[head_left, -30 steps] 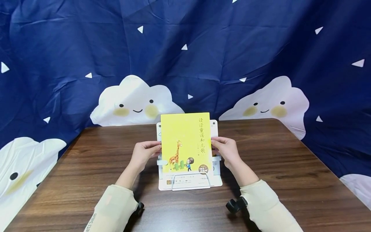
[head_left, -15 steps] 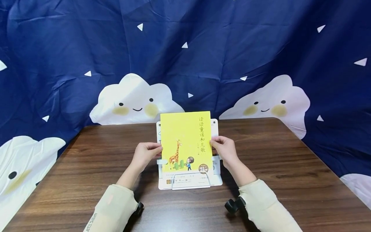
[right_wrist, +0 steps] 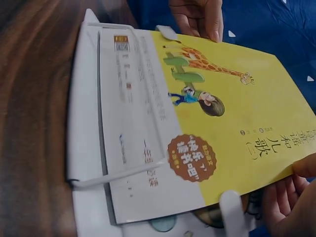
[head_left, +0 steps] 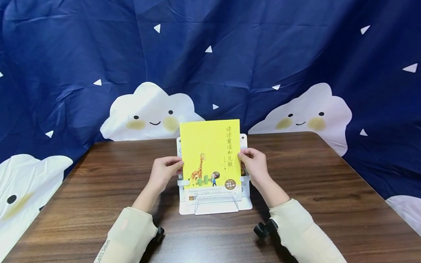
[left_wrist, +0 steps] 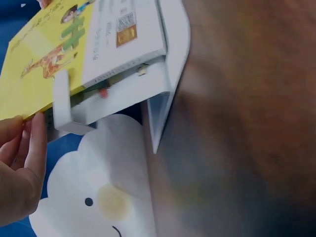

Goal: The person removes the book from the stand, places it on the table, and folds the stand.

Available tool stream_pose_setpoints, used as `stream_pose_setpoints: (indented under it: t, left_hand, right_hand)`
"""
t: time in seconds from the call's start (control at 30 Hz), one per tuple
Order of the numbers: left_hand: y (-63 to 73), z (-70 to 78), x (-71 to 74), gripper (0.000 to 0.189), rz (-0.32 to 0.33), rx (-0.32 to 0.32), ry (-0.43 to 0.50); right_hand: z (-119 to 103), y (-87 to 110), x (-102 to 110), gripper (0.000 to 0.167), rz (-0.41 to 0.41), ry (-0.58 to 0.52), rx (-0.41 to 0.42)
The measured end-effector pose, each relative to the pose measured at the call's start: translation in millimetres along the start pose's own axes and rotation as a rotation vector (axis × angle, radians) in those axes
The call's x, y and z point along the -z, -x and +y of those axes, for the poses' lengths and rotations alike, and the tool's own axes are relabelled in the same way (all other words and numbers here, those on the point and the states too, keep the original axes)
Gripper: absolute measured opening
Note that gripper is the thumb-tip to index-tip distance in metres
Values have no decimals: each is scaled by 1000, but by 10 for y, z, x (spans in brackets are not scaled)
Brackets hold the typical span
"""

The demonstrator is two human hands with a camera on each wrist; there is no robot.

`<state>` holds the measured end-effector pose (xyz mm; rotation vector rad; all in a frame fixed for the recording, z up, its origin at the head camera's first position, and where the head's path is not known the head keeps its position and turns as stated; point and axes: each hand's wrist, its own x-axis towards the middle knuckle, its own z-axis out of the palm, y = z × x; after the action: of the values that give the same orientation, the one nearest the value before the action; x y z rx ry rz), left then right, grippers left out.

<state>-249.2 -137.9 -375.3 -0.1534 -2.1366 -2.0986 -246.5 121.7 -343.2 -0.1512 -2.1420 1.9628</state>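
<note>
A yellow book (head_left: 205, 138) with a giraffe and a child on its cover stands upright, leaning back, in front of a white book stand (head_left: 247, 205). My left hand (head_left: 162, 172) pinches its left edge, thumb in front. On the opposite edge my right hand (head_left: 255, 166) pinches the book between thumb and fingers. A white wire bar (right_wrist: 118, 178) crosses in front of the book's lower part in the right wrist view. White side clips sit at both edges, one of them the left clip (left_wrist: 62, 101). The book hides most of the stand's back panel.
A dark brown wooden table (head_left: 108, 182) lies under the stand. Behind it hangs a blue curtain (head_left: 197, 73) with white clouds and triangles. Black devices are strapped at both wrists, including the right wrist device (head_left: 262, 230).
Both hands have raised the book a little in the stand. Its lower edge now sits higher behind the wire bar, and its top reaches further above the stand.
</note>
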Motion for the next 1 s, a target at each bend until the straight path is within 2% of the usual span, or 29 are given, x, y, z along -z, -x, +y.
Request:
stream_pose_setpoints:
  t: [0.1,0.17,0.23,0.33,0.4,0.5,0.53,0.57,0.6,0.63,0.73,0.77,0.8,0.83,0.9,0.97,1.0]
  left_hand:
    - [-142,-187,62,19,-27,-38,42]
    - [-156,-160,58,19,-24,-33,36]
    - [-81,21,12,20,-8,-22,15]
    - [43,332,-65,21,16,28,-15]
    - [69,437,-82,21,18,46,-6]
    - [46,490,-95,20,36,57,5]
    - [20,472,-87,20,32,44,17]
    - [-1,456,-80,20,34,40,25]
    - [-132,264,-38,18,18,20,48]
    - [-197,175,-16,19,14,9,52]
    - [-434,-152,79,21,-15,-7,75]
    - [-517,-263,108,22,-16,-10,80]
    - [-589,-354,135,22,-19,-16,84]
    - [-483,-167,102,22,-16,-12,83]
    - [-456,-65,86,21,-8,-15,81]
    - [-323,211,24,20,-4,-24,98]
    - [-313,267,25,17,-24,-44,126]
  right_hand:
    - [134,-145,4,11,12,-22,37]
    - [299,-298,8,13,15,-31,56]
    - [470,-455,10,15,22,-34,65]
    - [661,-652,15,20,28,-40,83]
    - [729,-747,29,23,20,-56,86]
    - [713,-813,60,22,8,-88,71]
    - [576,-714,71,18,-14,-115,70]
    - [527,-707,85,18,-27,-128,58]
    - [517,-725,99,17,-33,-137,53]
    - [520,-752,108,17,-31,-143,55]
    - [656,-939,127,22,-31,-143,81]
    - [833,-1123,128,28,-13,-121,97]
    - [936,-1226,128,31,-5,-119,124]
    - [998,-1310,124,34,1,-120,143]
    - [1089,-1438,127,37,4,-120,193]
    - [1105,-1514,138,37,-1,-125,218]
    - [1063,-1513,147,37,-5,-135,202]
